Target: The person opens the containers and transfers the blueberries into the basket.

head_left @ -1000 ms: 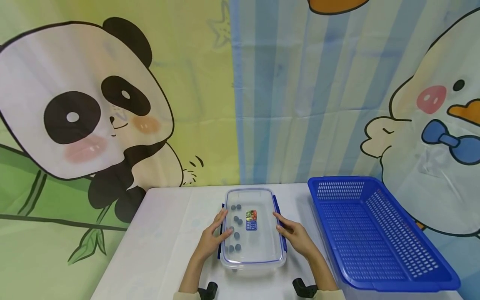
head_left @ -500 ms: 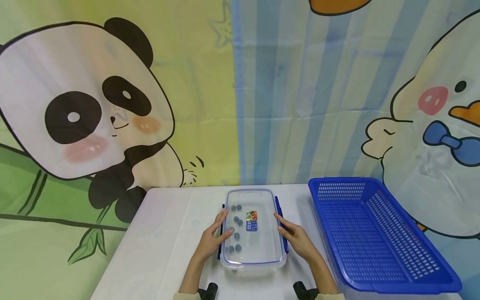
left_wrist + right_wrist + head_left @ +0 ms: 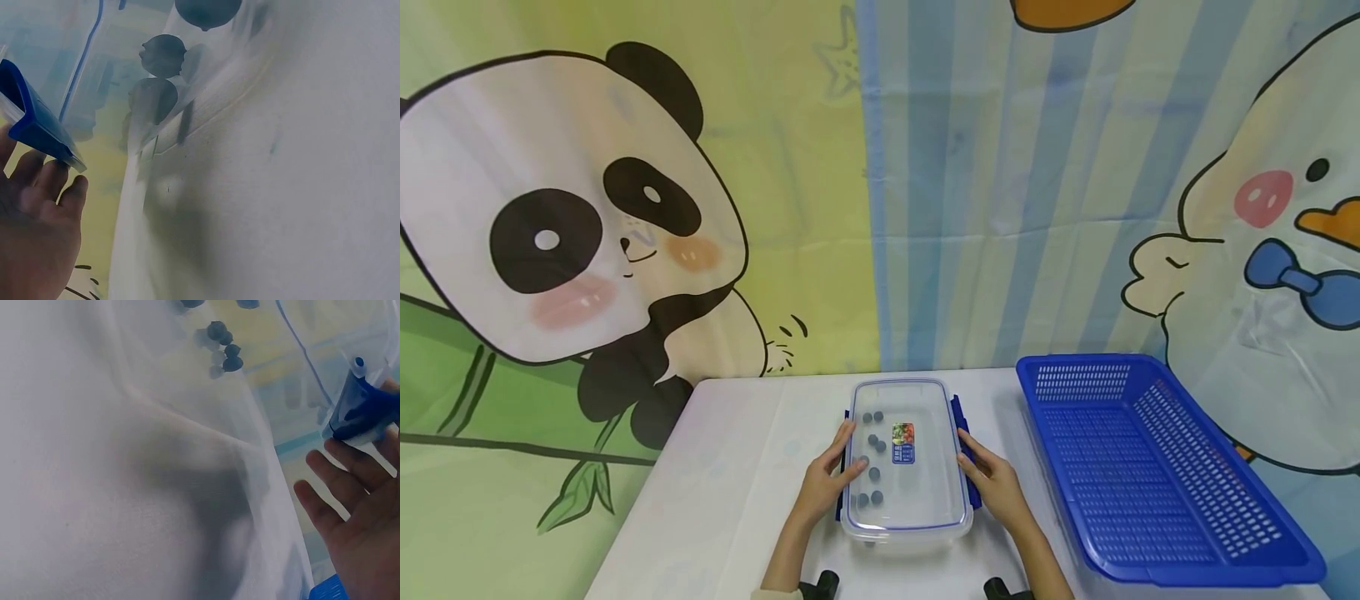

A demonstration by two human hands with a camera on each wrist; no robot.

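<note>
A clear plastic food container [image 3: 925, 500] with a lid and blue side latches sits on the white table, its long side pointing away from me. Several dark blue, blueberry-like balls [image 3: 872, 439] lie along its left half. My left hand [image 3: 822, 487] holds the left side, thumb on the lid, fingertips by the blue left latch [image 3: 39, 125], which juts outward. On the other side my right hand [image 3: 996, 487] has its thumb at the lid's edge and fingers at the right latch [image 3: 365, 412], which flares out. Parts of both latches are hidden by the fingers.
To the right stands a blue slatted basket [image 3: 1165, 475], close to my right forearm. A cartoon curtain [image 3: 940, 208] hangs behind the white table [image 3: 715, 500]. A colourful label [image 3: 903, 443] is on the container's lid.
My right hand has shifted slightly outward, its fingertips going from the lid's edge to the latch, which now sticks out further. The left hand and container stay nearly in place.
</note>
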